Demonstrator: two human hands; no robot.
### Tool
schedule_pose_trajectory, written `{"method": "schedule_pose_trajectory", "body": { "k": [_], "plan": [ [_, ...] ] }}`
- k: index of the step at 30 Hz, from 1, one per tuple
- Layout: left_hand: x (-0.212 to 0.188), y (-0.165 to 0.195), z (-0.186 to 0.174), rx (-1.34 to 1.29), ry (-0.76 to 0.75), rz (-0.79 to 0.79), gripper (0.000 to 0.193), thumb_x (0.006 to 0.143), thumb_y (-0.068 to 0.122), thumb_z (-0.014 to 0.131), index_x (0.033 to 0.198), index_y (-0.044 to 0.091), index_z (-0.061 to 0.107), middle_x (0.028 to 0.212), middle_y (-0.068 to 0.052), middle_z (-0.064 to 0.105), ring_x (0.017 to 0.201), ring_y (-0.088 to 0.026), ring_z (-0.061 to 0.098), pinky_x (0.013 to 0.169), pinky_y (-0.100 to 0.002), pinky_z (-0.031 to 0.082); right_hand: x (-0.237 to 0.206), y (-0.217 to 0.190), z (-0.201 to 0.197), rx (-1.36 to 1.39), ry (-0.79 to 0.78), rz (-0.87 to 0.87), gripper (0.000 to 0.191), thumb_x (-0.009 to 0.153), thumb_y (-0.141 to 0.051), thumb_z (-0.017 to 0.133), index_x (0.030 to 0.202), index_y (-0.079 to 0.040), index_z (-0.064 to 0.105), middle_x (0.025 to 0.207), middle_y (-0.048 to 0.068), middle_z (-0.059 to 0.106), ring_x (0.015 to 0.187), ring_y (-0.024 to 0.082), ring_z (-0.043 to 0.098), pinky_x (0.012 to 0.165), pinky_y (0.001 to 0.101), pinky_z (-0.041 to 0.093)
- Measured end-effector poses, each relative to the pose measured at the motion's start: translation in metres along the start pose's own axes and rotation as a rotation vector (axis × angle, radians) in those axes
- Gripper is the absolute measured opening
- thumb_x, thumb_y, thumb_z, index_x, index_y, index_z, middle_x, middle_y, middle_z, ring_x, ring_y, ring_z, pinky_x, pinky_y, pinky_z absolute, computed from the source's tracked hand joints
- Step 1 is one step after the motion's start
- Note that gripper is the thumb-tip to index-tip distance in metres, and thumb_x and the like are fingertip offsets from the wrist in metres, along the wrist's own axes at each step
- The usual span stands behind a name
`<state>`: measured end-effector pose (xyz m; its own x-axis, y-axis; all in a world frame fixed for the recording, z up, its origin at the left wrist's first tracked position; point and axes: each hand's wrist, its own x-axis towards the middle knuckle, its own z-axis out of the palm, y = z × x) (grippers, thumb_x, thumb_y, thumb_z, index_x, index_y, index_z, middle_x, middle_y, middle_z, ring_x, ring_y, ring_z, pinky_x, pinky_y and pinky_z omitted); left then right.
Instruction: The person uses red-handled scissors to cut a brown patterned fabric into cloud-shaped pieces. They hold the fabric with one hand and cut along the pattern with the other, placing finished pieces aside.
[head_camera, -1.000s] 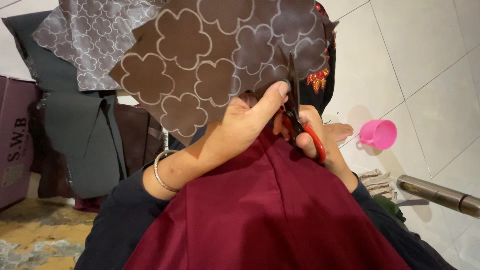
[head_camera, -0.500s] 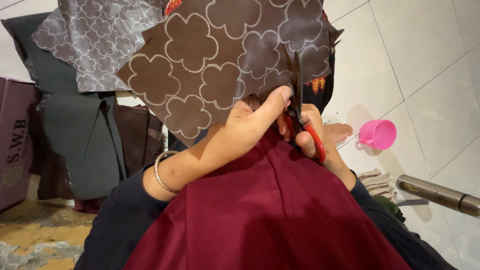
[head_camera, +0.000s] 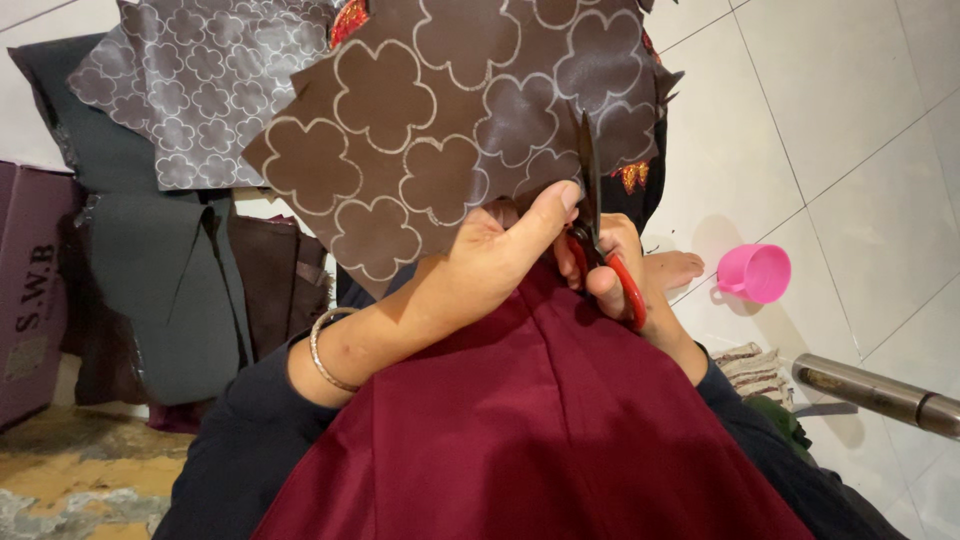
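Note:
My left hand (head_camera: 490, 265) pinches the lower edge of a stiff brown sheet (head_camera: 450, 130) printed with pale flower outlines, holding it up in front of me. A silver bracelet circles that wrist. My right hand (head_camera: 620, 275) grips red-handled scissors (head_camera: 600, 245) whose dark blades point up into the sheet's lower right part, right beside my left thumb. A dark red cloth (head_camera: 530, 430) covers my lap beneath both hands.
A grey flower-printed sheet (head_camera: 190, 90) and dark grey and brown sheets (head_camera: 160, 290) lie at the left. A purple box (head_camera: 30, 290) stands at the far left. A pink cup (head_camera: 755, 272) and a metal tube (head_camera: 880, 392) rest on the white tiled floor at right.
The brown sheet has shifted slightly rightward and upward in my left hand, and the scissor blades have advanced further up into it.

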<state>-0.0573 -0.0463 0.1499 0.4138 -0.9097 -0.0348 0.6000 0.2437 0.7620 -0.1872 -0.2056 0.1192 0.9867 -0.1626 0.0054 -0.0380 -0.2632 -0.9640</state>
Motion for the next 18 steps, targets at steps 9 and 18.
{"method": "schedule_pose_trajectory", "body": {
  "k": [9, 18],
  "plan": [
    [-0.003, 0.006, -0.002, 0.064, -0.032, -0.020, 0.034, 0.110, 0.026, 0.050, 0.097, -0.002, 0.065, 0.079, -0.007, 0.068, 0.075, -0.016, 0.067, 0.073, -0.031, 0.057, -0.003, 0.006, -0.001, 0.048, 0.015, 0.028, 0.088, 0.067, -0.097, 0.052, 0.068, -0.009, 0.052, 0.061, -0.003, 0.052, 0.053, 0.006, 0.051, 0.048, 0.0205, 0.039],
    [-0.005, 0.018, -0.003, 0.077, -0.082, -0.034, 0.027, 0.109, 0.019, 0.049, 0.097, 0.000, 0.065, 0.085, -0.005, 0.069, 0.082, -0.014, 0.068, 0.080, -0.030, 0.057, -0.006, 0.011, -0.002, 0.171, 0.046, 0.087, 0.091, 0.059, -0.091, 0.064, 0.085, -0.004, 0.059, 0.064, -0.002, 0.055, 0.053, 0.005, 0.050, 0.046, 0.0200, 0.039]
  ]
}}
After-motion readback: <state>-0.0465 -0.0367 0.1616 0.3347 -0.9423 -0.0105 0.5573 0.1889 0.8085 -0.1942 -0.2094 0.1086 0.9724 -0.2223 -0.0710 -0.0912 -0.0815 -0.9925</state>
